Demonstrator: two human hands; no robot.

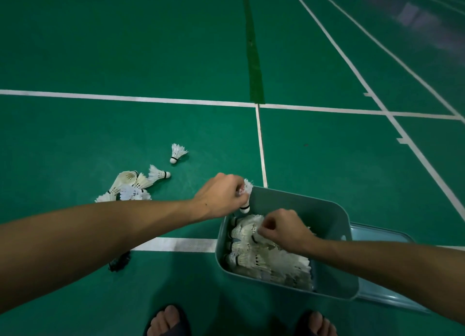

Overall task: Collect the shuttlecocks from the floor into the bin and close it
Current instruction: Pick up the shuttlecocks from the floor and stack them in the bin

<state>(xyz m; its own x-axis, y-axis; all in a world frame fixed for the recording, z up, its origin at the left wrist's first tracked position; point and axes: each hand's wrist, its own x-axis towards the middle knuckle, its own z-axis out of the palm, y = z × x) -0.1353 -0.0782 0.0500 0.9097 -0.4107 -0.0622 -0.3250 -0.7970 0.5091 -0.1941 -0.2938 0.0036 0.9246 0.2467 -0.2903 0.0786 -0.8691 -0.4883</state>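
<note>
Grey-green bin (334, 225) on green court floor (125, 46), lid off, half full of stacked feather shuttlecocks (271, 260). Left hand (221, 197) at far rim, grasping one shuttlecock (246, 197), cork down. Right hand (284, 231) inside bin, pinching feathers. Loose shuttlecock pile (130, 187) left of bin; single shuttlecock (177, 153) beyond. Pale blue lid (382, 237) under bin's right side. Sandalled feet (166, 320) nearest.

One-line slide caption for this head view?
Left hand lowers a shuttlecock into the grey bin; right hand arranges those inside.

The lid (377, 235) lies mostly hidden under the bin (297, 202); both feet (166, 320) are cut off below.
</note>
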